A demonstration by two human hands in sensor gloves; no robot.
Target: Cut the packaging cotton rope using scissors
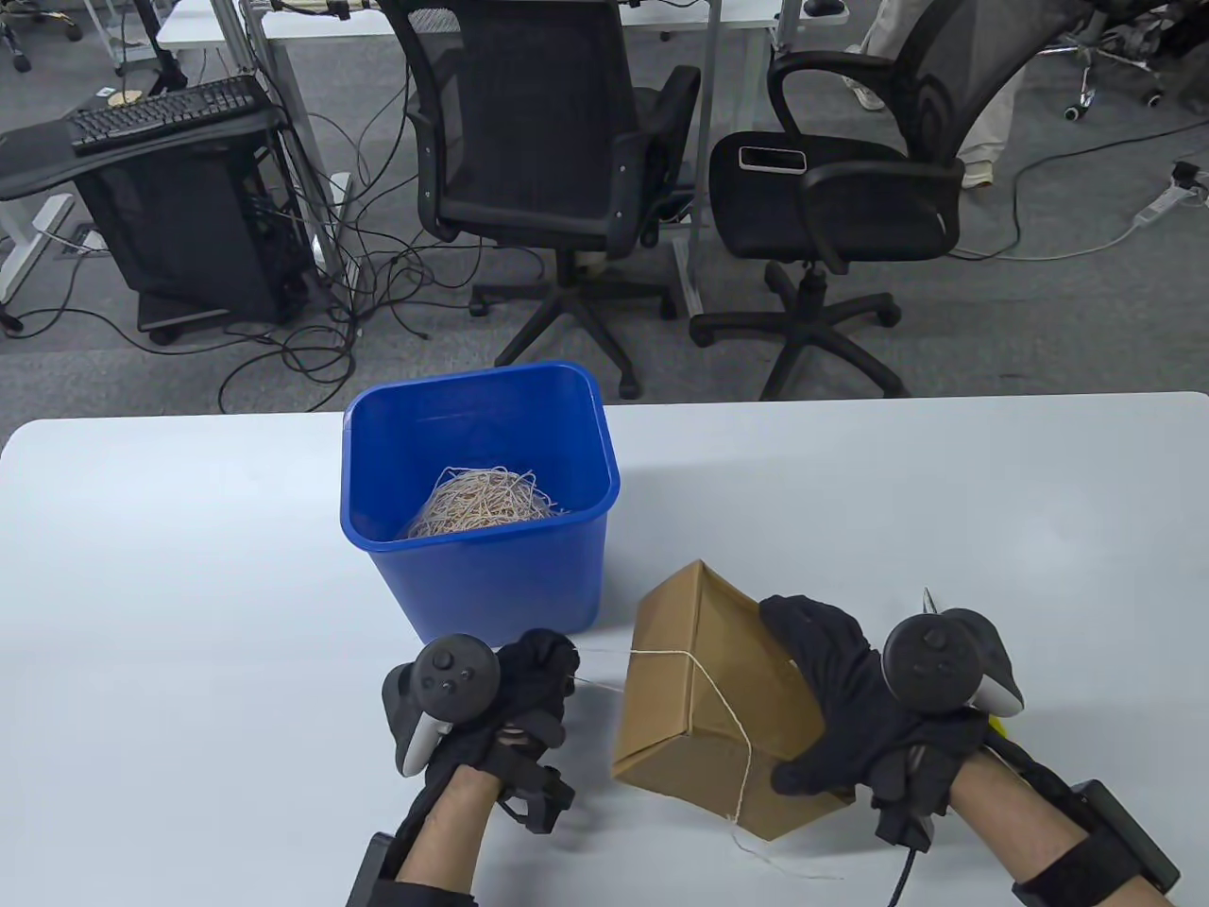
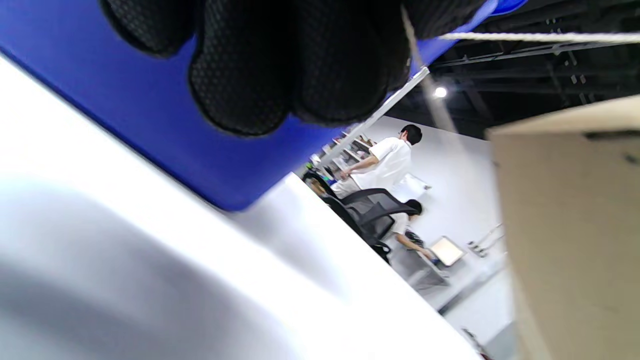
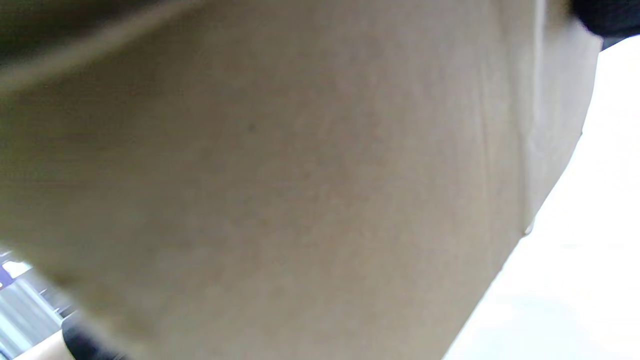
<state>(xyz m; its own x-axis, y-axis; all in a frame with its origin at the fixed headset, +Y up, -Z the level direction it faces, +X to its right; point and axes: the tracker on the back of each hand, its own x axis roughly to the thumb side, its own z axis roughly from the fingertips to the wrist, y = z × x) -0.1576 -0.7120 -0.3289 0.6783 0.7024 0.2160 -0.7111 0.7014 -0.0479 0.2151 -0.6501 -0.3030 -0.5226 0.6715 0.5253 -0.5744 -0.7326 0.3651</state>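
A brown cardboard box (image 1: 661,718) stands tilted on one edge on the white table (image 1: 189,614). A cotton rope (image 1: 704,680) is tied around it, and a loose end trails on the table in front. My right hand (image 1: 831,699) grips the box's right side. My left hand (image 1: 534,685), left of the box, is closed and pinches a strand that runs taut to the box. The left wrist view shows my fingers (image 2: 300,65), the taut rope (image 2: 540,36) and the box (image 2: 570,225). The box (image 3: 300,175) fills the right wrist view. A thin metal tip (image 1: 930,600), probably the scissors, pokes out behind my right tracker.
A blue bin (image 1: 482,501) holding a tangle of cut rope (image 1: 486,505) stands just behind my left hand; its wall (image 2: 150,115) is close in the left wrist view. Beyond the table's far edge are office chairs (image 1: 548,142) and floor cables.
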